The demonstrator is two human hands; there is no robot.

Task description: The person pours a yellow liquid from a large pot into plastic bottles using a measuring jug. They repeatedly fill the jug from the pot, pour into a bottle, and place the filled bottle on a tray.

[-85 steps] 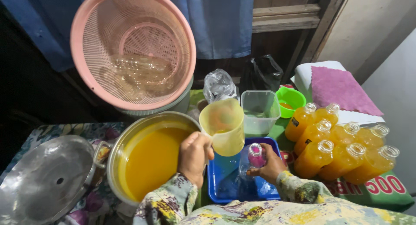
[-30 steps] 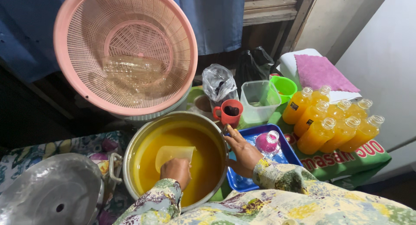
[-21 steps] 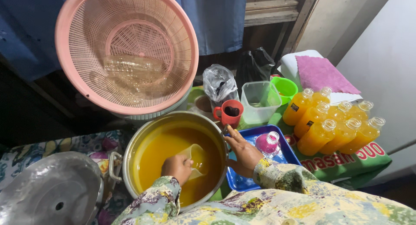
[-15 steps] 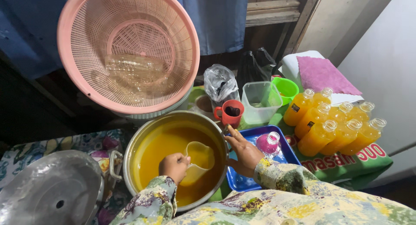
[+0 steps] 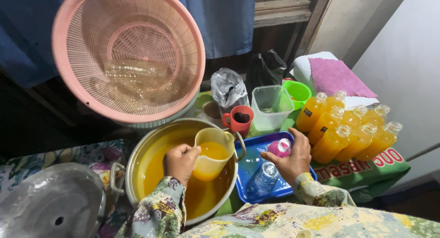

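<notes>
Working from the left, we see a dull grey metal pot lid (image 5: 48, 206) lying dome-up at the edge of the floral-clothed desk (image 5: 91, 153). Above it tilts a big pink plastic colander basket (image 5: 128, 54), its mesh holding a clear empty bottle.

Next comes the wide steel pot (image 5: 137, 151), glossy with opaque orange liquid. Half a second ago the pale translucent plastic jug (image 5: 211, 153) was sunk in that liquid; now it has come up over the pot, filled, its wet wall showing orange through. Our left hand (image 5: 180, 161) is closed around the jug's handle, fingers wrapped, knuckles up. With the jug loaded and lifted, the scooping looks finished to us and the jug is ready to carry across.

Just right of the pot sits a red plastic mug (image 5: 239, 120) and a clear square plastic tub (image 5: 271, 107), with a bright green bowl (image 5: 298, 92) behind. In front lies a blue rectangular plastic tray (image 5: 256, 162). On it stands a small clear bottle topped with a pink funnel (image 5: 279, 147); our right hand (image 5: 293, 159) has shifted little, its fingers curled loosely beside the funnel, steadying it. A second clear bottle (image 5: 264, 178) lies below.

Farthest right, capless plastic bottles of orange drink (image 5: 343, 130) stand packed together on a green printed box (image 5: 366, 167), a purple cloth (image 5: 337, 76) behind them.
</notes>
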